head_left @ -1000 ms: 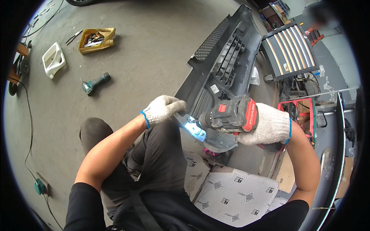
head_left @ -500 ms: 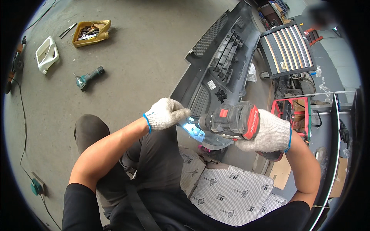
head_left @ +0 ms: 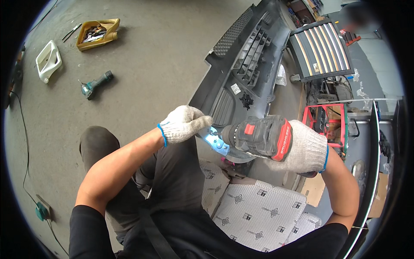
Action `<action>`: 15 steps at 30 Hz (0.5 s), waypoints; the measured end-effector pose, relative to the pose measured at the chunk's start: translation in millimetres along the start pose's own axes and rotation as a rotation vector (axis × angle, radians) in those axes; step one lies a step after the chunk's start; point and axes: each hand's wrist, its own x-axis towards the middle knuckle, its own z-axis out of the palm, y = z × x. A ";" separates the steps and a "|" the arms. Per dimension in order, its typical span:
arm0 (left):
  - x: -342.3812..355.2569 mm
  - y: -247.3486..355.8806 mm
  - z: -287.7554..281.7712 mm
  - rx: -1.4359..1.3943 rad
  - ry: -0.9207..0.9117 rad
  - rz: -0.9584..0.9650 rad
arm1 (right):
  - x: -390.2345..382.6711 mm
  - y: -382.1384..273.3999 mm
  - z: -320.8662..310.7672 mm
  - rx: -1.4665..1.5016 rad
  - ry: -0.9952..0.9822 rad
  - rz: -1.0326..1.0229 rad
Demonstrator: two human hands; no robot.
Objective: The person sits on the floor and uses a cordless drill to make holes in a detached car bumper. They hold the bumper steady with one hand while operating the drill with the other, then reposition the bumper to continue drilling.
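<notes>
My right hand [head_left: 302,149], in a white knit glove with a blue cuff, is wrapped round a black and red cordless drill [head_left: 258,136]. The drill points left, its chuck close to a small plate-like part [head_left: 217,143] lit bright blue-white by a lamp. My left hand [head_left: 185,123], gloved alike, has its fingers pinched together at the top of that lit part. What lies between those fingertips is hidden. The lit part sits at the near end of a long black car bumper [head_left: 224,86] with grille openings, which stretches away from me.
Left on the floor are a teal cordless driver [head_left: 95,85], a white cut-open jug [head_left: 48,61], a yellow cut-open jug [head_left: 97,34] of small parts and pliers [head_left: 71,32]. Patterned padding [head_left: 258,211] lies by my legs. A tool cabinet [head_left: 320,51] and red frame [head_left: 325,125] stand right.
The view has shifted a little, so the floor things appear slightly further left and up. Both hands and the drill keep nearly the same place at the lit part.
</notes>
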 end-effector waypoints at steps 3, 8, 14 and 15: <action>1.2 -2.3 3.7 0.000 0.026 -0.007 | -1.2 6.1 3.0 -0.003 0.039 -0.038; 2.0 -0.5 3.2 0.045 0.016 -0.001 | -0.7 9.8 -0.4 0.030 -0.004 -0.013; 3.3 -6.4 5.9 0.014 0.036 0.018 | 4.5 12.1 -3.6 0.040 0.061 -0.120; 4.1 -6.9 7.4 -0.001 0.040 0.025 | 4.7 10.6 -6.7 0.047 0.022 -0.076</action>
